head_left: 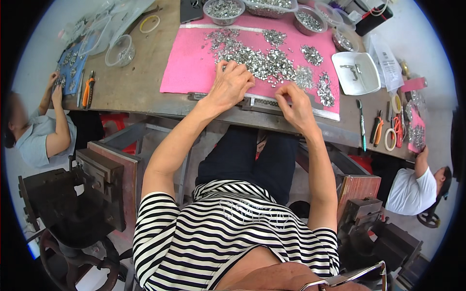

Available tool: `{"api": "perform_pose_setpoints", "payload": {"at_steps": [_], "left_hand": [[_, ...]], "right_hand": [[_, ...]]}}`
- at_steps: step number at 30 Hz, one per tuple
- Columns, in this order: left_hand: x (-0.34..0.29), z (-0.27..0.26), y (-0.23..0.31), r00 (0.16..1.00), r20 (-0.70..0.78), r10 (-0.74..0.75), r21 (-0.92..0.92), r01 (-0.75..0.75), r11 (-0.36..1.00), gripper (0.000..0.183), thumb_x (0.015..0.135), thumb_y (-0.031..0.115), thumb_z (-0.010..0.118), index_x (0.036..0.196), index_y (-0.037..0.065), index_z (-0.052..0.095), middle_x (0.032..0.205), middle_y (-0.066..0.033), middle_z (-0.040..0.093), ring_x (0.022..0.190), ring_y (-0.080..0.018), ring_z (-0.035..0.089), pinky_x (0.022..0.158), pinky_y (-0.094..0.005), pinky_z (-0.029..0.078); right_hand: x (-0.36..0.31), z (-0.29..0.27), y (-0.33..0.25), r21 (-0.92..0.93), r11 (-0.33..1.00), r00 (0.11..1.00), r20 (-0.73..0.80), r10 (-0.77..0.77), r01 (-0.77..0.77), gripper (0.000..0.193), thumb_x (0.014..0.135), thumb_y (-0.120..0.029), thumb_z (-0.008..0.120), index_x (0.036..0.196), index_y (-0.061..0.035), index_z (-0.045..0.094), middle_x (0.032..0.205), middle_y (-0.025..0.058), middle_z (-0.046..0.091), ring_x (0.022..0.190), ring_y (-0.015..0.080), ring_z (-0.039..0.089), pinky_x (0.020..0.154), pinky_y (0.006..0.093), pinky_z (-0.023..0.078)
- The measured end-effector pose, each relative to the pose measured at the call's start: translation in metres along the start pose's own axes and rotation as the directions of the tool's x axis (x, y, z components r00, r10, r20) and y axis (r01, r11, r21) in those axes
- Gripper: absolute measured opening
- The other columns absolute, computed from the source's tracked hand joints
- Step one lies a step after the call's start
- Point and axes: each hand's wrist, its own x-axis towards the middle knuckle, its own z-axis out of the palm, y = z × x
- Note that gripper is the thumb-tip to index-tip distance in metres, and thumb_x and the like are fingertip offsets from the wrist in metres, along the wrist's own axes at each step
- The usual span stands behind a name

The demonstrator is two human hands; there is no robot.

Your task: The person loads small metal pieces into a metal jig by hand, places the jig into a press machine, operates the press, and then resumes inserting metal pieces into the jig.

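A large heap of small shiny metal pieces (269,64) lies on a pink mat (184,65) in front of me. My left hand (230,85) reaches over the heap's near left edge. Its fingers are curled in, and whatever they hold is hidden. Just to the right, my right hand (294,104) has thumb and forefinger pinched together above the mat's near edge. Anything between those fingertips is too small to make out. Below and between my hands, a slim metal bar (262,103) with a row of small parts along it lies at the bench edge.
Plastic tubs (224,10) of metal pieces line the back. A white tray (357,72) holds a few metal parts on the right, near a toothbrush (361,123) and pliers (376,128). More pliers (88,90) lie left. Co-workers sit at both sides.
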Motion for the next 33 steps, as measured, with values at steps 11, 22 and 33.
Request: {"api": "perform_pose_setpoints", "payload": {"at_steps": [11, 22, 33], "left_hand": [[-0.004, -0.006, -0.003, 0.995, -0.076, -0.070, -0.017, 0.069, 0.997, 0.009, 0.085, 0.014, 0.075, 0.091, 0.012, 0.069, 0.091, -0.0030, 0.061, 0.096, -0.0232, 0.057, 0.098, -0.0469, 0.034], [-0.001, -0.004, 0.005, 0.999, -0.029, -0.034, 0.043, 0.035, 0.998, 0.010, 0.084, 0.017, 0.077, 0.092, 0.012, 0.074, 0.091, -0.0012, 0.061, 0.096, -0.0201, 0.057, 0.097, -0.0448, 0.034], [0.002, -0.002, 0.002, 0.999, 0.022, -0.040, 0.075, 0.038, 0.996, 0.010, 0.085, 0.014, 0.073, 0.094, 0.010, 0.071, 0.094, -0.0036, 0.060, 0.099, -0.0237, 0.057, 0.099, -0.0465, 0.035]], "right_hand": [[-0.023, 0.004, -0.005, -0.210, 0.958, 0.980, 0.004, -0.200, 0.196, 0.014, 0.082, 0.000, 0.073, 0.093, -0.0051, 0.066, 0.090, 0.0084, 0.061, 0.087, 0.0286, 0.059, 0.076, 0.0400, 0.044], [0.034, 0.035, 0.006, -0.267, 0.931, 0.964, -0.022, -0.264, 0.249, 0.007, 0.086, -0.007, 0.072, 0.093, -0.0066, 0.072, 0.086, 0.0064, 0.063, 0.085, 0.0256, 0.061, 0.077, 0.0384, 0.043], [0.053, 0.050, 0.009, -0.441, 0.866, 0.970, 0.056, -0.235, 0.235, 0.005, 0.082, -0.010, 0.068, 0.083, -0.0051, 0.068, 0.086, 0.0102, 0.063, 0.088, 0.0283, 0.062, 0.081, 0.0415, 0.042]]}}
